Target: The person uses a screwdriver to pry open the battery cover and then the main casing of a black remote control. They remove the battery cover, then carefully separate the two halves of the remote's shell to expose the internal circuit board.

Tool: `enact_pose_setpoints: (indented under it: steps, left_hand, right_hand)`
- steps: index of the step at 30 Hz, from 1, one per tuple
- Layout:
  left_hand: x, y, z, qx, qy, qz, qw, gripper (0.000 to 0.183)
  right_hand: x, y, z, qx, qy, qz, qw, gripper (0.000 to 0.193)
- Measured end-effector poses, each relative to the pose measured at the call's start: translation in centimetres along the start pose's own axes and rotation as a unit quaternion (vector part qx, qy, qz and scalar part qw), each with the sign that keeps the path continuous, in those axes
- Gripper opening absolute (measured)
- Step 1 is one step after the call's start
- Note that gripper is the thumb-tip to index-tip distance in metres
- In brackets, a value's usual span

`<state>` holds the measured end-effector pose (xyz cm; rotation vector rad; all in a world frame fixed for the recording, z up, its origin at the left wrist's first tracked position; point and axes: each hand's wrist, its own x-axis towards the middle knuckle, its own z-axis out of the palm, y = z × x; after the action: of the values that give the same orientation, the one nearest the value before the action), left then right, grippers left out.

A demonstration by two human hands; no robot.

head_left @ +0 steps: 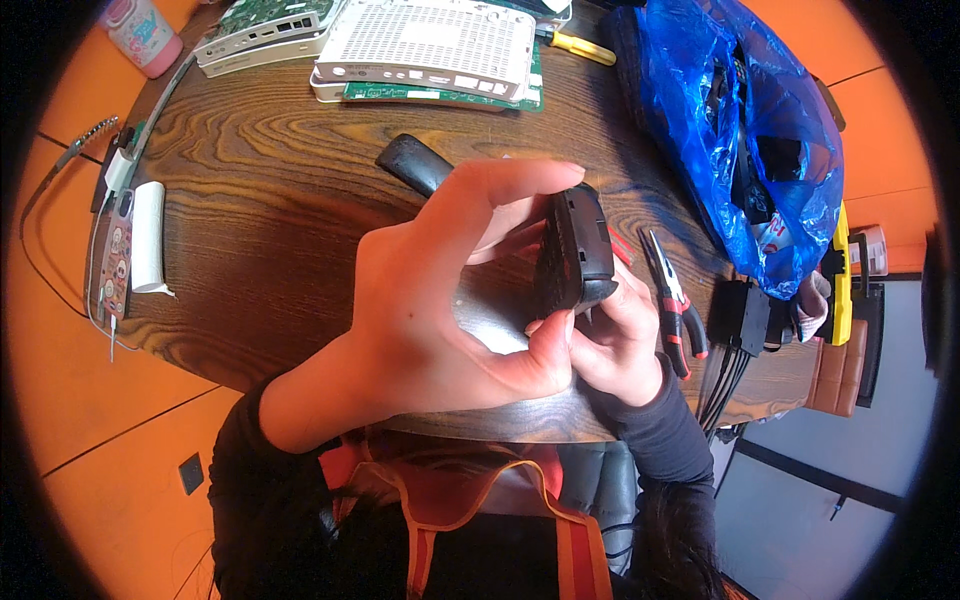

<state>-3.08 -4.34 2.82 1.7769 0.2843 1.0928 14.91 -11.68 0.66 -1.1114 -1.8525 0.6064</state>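
A black, narrow plastic casing is held up over the table with its slotted end turned toward me. My left hand spans it, with the index finger at its top edge and the thumb at its bottom edge. Behind and below, my right hand grips the same casing, its fingers partly hidden. Beyond my left hand lies a long black plastic piece with a rounded end, partly covered by that hand. Needle-nose pliers with red and black handles rest just right of my right hand.
White device housings and green circuit boards are stacked at the back, beside a yellow-handled screwdriver. A blue plastic bag and a black box with cables occupy the right. A white roll and a phone lie left.
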Motion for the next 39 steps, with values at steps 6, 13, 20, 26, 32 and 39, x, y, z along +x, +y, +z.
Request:
enact_pose_setpoints:
  steps: [6, 13, 20, 26, 32, 39]
  left_hand:
    - [0.0, -0.1, -0.1, 0.019, -0.002, 0.009, 1.000, 0.066]
    - [0.1, -0.2, -0.2, 0.028, -0.016, 0.043, 0.999, 0.068]
    - [-0.1, 0.5, -0.8, 0.100, -0.032, 0.045, 0.993, 0.070]
    - [-0.1, 0.5, -0.6, 0.152, -0.007, 0.075, 0.986, 0.071]
    - [-0.1, 0.6, -0.2, 0.152, 0.031, 0.084, 0.984, 0.069]
    - [0.1, 0.7, -0.2, 0.161, 0.038, 0.088, 0.982, 0.066]
  right_hand:
    - [0.0, 0.0, 0.0, -0.003, 0.004, -0.011, 1.000, 0.064]
    - [0.0, 0.2, 0.0, 0.001, 0.035, -0.049, 0.998, 0.061]
    - [0.8, -3.9, -1.4, -0.115, 0.228, -0.120, 0.959, 0.030]
    - [2.2, -6.3, -1.2, -0.148, 0.135, -0.058, 0.978, 0.027]
    - [3.1, -6.6, -1.3, -0.078, 0.116, 0.002, 0.990, 0.027]
    - [3.3, -7.2, -1.7, -0.029, 0.097, 0.049, 0.994, 0.026]
